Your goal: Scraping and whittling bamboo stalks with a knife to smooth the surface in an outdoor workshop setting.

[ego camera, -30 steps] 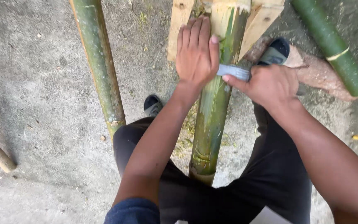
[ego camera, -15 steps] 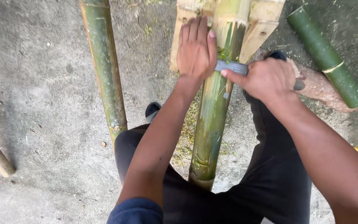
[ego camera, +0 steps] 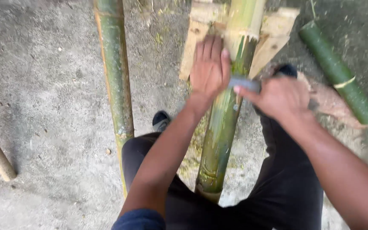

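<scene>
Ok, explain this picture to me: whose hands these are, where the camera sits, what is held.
The camera sits on a person's head and looks down, so both arms are that person's own. The left hand lies flat on a green bamboo pole that runs up between the legs to a wooden support. The right hand grips a grey blade laid across the pole. On the concrete floor lie a second pole and a short bamboo piece.

You've got a mottled green-yellow bamboo pole (ego camera: pixel 220 127) under a grey blade (ego camera: pixel 244 83), pale tan wooden slats (ego camera: pixel 273 40), black trousers (ego camera: pixel 290 187), speckled grey concrete floor (ego camera: pixel 43 85).
</scene>
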